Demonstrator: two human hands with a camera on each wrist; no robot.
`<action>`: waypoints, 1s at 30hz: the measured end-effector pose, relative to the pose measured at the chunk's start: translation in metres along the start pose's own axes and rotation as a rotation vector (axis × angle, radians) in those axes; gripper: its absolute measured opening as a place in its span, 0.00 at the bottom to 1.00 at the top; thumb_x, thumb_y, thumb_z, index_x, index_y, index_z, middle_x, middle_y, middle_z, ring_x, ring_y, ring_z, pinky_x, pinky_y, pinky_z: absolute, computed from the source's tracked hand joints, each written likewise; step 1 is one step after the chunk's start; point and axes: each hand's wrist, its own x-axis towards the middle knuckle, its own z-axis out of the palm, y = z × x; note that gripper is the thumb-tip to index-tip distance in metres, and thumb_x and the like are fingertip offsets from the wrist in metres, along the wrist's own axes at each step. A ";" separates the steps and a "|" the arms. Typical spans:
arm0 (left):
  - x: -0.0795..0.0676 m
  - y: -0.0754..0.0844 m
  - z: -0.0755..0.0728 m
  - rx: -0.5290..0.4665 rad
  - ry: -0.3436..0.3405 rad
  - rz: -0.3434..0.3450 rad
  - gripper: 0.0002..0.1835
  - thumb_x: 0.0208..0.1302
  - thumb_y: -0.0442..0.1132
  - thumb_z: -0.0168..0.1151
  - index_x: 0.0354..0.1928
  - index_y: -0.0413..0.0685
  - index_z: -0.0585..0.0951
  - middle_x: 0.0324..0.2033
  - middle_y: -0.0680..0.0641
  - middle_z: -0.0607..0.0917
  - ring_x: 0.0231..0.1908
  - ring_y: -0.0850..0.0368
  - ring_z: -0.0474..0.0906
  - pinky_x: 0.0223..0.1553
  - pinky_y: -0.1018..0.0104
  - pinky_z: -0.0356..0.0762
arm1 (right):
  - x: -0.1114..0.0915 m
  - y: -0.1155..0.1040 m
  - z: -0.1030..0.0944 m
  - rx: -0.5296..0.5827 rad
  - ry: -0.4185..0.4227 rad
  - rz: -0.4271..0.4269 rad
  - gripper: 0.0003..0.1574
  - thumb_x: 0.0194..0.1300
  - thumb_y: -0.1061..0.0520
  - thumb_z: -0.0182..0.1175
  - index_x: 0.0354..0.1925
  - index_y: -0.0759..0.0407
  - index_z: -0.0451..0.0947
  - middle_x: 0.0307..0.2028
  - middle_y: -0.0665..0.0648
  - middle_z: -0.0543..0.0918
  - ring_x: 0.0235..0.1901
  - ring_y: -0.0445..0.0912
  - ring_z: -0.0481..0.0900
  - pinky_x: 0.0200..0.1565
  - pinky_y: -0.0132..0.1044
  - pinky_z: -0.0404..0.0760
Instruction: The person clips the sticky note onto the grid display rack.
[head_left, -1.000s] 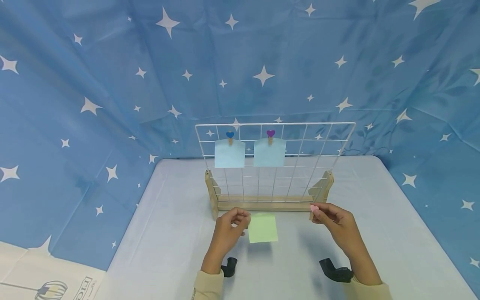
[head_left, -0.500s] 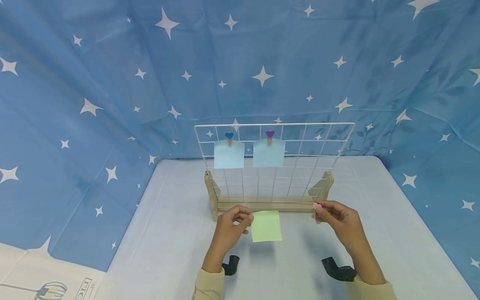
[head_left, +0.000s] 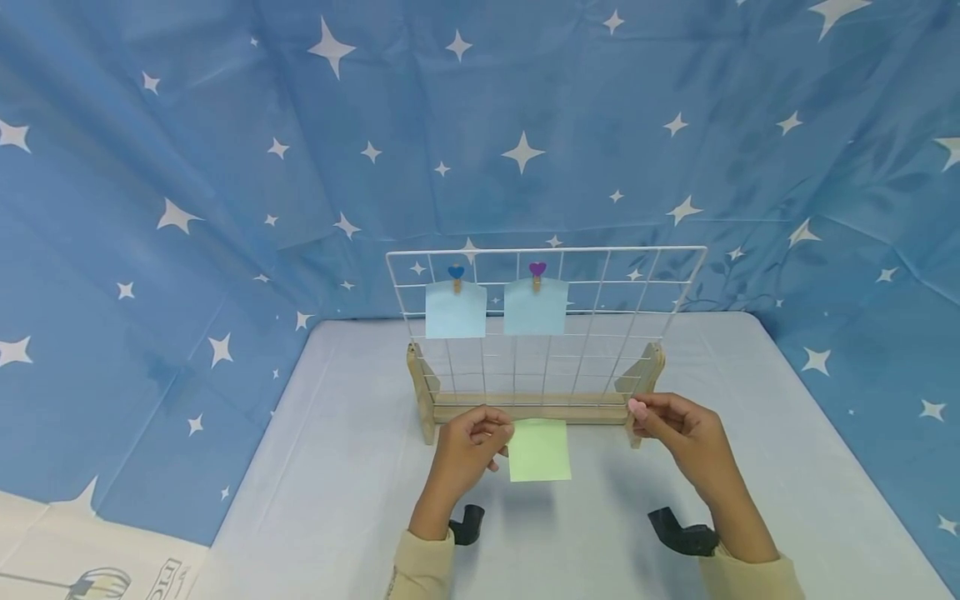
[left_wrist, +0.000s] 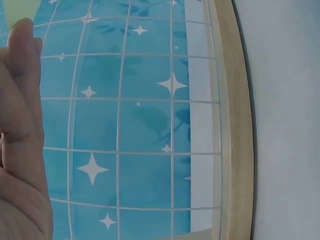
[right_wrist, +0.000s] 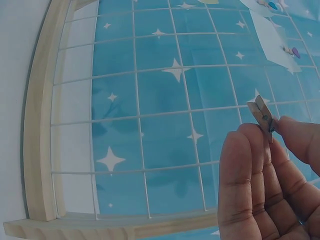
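My left hand [head_left: 468,446] pinches a light green sticky note [head_left: 540,451] by its upper left corner, and the note hangs in front of the rack's wooden base. In the left wrist view only a bit of the green note [left_wrist: 20,11] shows above the fingers. My right hand [head_left: 686,433] holds a small wooden clothespin [right_wrist: 262,114] between thumb and fingers; its pink heart [head_left: 637,408] shows in the head view. Behind both hands stands a white wire grid rack [head_left: 600,333]. Two light blue notes hang on it, the left one [head_left: 456,312] and the right one [head_left: 536,308].
A blue heart clothespin [head_left: 456,275] and a purple heart clothespin [head_left: 537,273] clip the blue notes. The rack's wooden base [head_left: 525,412] rests on a white-covered table [head_left: 352,467]. A blue star-patterned curtain [head_left: 480,125] surrounds the back and sides.
The left hand has moved slightly right and up with the green note, which now faces more squarely. The right hand has shifted a little right and up with the clothespin.
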 end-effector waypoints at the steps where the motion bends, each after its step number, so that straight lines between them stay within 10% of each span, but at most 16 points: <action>1: 0.000 0.001 0.000 -0.004 -0.001 0.006 0.08 0.76 0.37 0.68 0.48 0.38 0.87 0.35 0.47 0.89 0.31 0.56 0.88 0.27 0.69 0.85 | 0.000 0.000 0.000 0.001 0.000 0.001 0.13 0.78 0.66 0.64 0.54 0.75 0.84 0.40 0.44 0.89 0.37 0.40 0.90 0.42 0.28 0.88; 30: 0.017 0.020 0.015 0.024 0.040 0.081 0.07 0.77 0.41 0.69 0.46 0.46 0.90 0.38 0.49 0.89 0.27 0.59 0.83 0.25 0.66 0.85 | 0.007 -0.008 -0.009 -0.042 -0.039 -0.055 0.10 0.76 0.68 0.65 0.52 0.73 0.85 0.39 0.43 0.89 0.37 0.37 0.89 0.41 0.26 0.87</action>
